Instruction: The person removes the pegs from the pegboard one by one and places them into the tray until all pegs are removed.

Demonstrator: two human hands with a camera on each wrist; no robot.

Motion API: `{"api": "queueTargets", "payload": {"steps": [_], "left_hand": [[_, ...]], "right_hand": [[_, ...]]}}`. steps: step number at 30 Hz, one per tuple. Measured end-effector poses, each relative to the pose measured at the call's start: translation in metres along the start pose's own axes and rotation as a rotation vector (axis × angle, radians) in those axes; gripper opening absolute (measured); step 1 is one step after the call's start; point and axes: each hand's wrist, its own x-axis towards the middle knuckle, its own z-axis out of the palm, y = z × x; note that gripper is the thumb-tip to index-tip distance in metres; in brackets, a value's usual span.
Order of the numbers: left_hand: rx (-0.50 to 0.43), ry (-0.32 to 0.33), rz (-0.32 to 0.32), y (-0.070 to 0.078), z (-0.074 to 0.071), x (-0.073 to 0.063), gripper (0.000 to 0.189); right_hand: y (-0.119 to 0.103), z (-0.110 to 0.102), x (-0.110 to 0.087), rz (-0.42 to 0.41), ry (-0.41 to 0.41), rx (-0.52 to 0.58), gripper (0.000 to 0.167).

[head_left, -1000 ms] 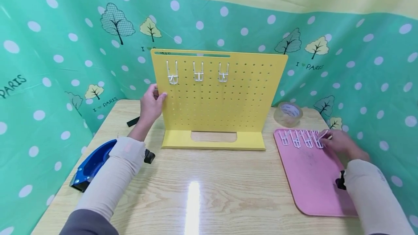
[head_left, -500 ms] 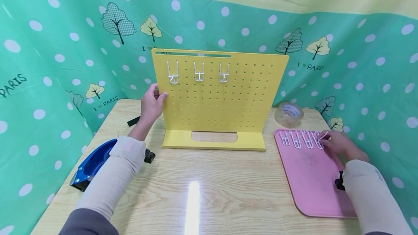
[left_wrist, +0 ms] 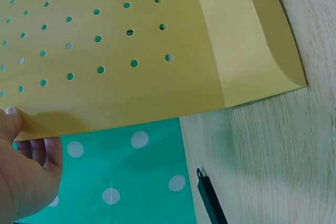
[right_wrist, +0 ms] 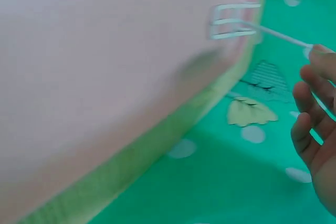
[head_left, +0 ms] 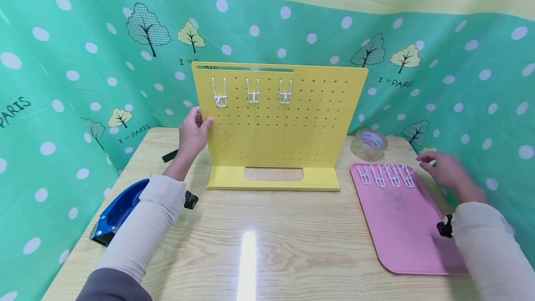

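A yellow pegboard (head_left: 276, 138) stands upright on the table. My left hand (head_left: 193, 136) grips its left edge, thumb on the front and fingers behind, as the left wrist view shows. Three white wire hooks hang in a row along the board's upper part, among them the leftmost hook (head_left: 220, 94). Several more white wire hooks lie lined up at the far edge of a pink tray (head_left: 401, 236). My right hand (head_left: 449, 173) pinches the end of the long prong of the rightmost tray hook (right_wrist: 275, 34), whose frame lies over the tray's edge.
A roll of clear tape (head_left: 369, 144) sits behind the tray, right of the board. A blue tape dispenser (head_left: 119, 210) stands at the table's left side, partly behind my left sleeve. A slim black tool (left_wrist: 211, 200) lies left of the board. Patterned curtain (head_left: 313, 27) surrounds the table.
My right hand has moved up and to the right, from the rightmost tray hook's frame out to its prong end. My left hand keeps its grip on the board.
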Motion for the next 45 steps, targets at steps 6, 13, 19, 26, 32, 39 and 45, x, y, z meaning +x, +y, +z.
{"api": "queueTargets", "payload": {"steps": [6,13,19,26,32,39,45], "left_hand": [[-0.005,-0.002,0.002,-0.002,0.002,0.0,0.031],[-0.011,-0.001,0.011,-0.002,0.003,0.0,0.031],[-0.014,-0.008,0.01,0.0,0.004,0.0,0.031],[-0.005,-0.006,0.006,0.001,0.004,-0.001,0.03],[-0.002,-0.014,-0.003,0.002,0.002,0.0,0.031],[0.002,-0.015,-0.022,0.003,-0.001,-0.001,0.031],[0.0,-0.014,-0.013,0.002,-0.001,-0.001,0.032]], "right_hand": [[-0.025,-0.017,-0.001,-0.041,0.161,0.014,0.032],[-0.076,-0.027,0.006,-0.072,0.264,-0.018,0.026],[-0.13,-0.027,0.013,-0.191,0.423,-0.012,0.021],[-0.186,-0.019,0.026,-0.346,0.491,0.067,0.021],[-0.232,-0.017,0.039,-0.416,0.547,0.117,0.021],[-0.287,-0.017,0.05,-0.51,0.597,0.221,0.021],[-0.323,-0.014,0.058,-0.552,0.651,0.267,0.02]]}}
